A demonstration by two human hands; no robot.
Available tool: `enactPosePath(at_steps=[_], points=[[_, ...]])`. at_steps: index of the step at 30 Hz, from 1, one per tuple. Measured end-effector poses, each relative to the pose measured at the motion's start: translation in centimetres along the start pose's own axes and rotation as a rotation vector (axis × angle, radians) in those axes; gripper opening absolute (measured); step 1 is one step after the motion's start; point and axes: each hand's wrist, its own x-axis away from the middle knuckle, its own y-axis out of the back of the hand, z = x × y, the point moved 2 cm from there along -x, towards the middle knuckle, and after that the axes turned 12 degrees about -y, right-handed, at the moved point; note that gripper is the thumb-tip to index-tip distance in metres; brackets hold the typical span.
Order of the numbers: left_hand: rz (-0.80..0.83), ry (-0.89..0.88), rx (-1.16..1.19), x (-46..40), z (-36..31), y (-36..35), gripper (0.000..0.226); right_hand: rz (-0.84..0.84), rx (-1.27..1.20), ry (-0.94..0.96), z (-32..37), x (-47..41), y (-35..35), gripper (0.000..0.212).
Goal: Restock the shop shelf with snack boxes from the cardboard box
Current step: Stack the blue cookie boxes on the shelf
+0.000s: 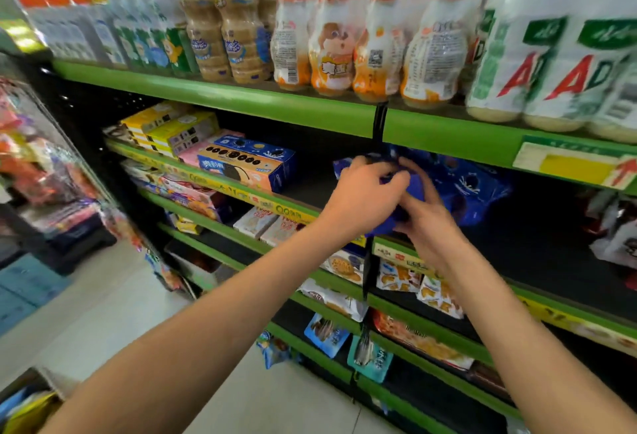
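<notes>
Both arms are stretched out to the green shelf [213, 92] and both hands meet on one blue snack box [406, 192], held at the front of the second tier, just under the black upright divider [380, 123]. The left hand [365, 196] wraps over the near end of the box, fingers curled round its top edge. The right hand [425, 209] grips it from below and the side, thumb pressed on the blue face. Just right of the divider, blue cookie packs [475, 185] lie behind the held box. Left of it sits a stack of orange-and-blue cookie boxes [248, 166], then yellow boxes [172, 130] beyond. Above, drink bottles [362, 47] line the top tier. The cardboard box [31, 395] shows at the bottom left corner, on the floor.
</notes>
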Motion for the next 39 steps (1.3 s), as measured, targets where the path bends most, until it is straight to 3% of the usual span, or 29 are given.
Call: enactPosePath(at_steps=[3,7,10,14,16,21,24,28,33,37,39], points=[[0.032,-0.121,0.129,3.1,-0.8,0.7,0.042,0.004,-0.097,-0.018,1.0,1.1,1.7,0.053],[0.138,-0.281,0.201,5.3,0.9,1.2,0.059,0.038,-0.282,-0.091,1.2,2.7,3.8,0.043],[0.043,-0.214,0.119,4.1,2.3,1.2,0.062,0.058,-0.394,-0.206,0.6,3.6,4.7,0.046],[0.075,0.028,0.011,2.2,4.4,0.8,0.111,0.0,-0.459,-0.259,0.6,4.4,5.9,0.042],[0.112,0.077,-0.048,1.2,5.3,0.9,0.121,-0.049,-0.427,-0.261,0.8,4.6,6.9,0.037],[0.216,-0.014,-0.167,-0.9,6.9,1.3,0.066,-0.151,-0.303,-0.285,1.6,4.9,9.6,0.033],[0.262,-0.092,-0.192,-1.2,7.2,1.3,0.045,-0.247,-0.147,-0.226,1.8,5.1,11.0,0.023],[0.205,-0.078,-0.223,-1.1,7.7,0.9,0.051,-0.39,-0.038,-0.087,1.9,5.0,11.7,0.011],[0.199,0.072,0.073,-0.9,8.0,-0.3,0.061,-0.313,0.204,-0.087,0.9,4.7,11.5,0.045],[0.191,0.13,0.311,-0.6,8.8,-1.3,0.083,-0.396,0.075,-0.081,0.5,4.3,12.0,0.026],[0.205,0.145,0.328,-0.6,9.1,-1.7,0.086,-0.431,-0.055,-0.092,0.5,4.2,12.2,0.029]])
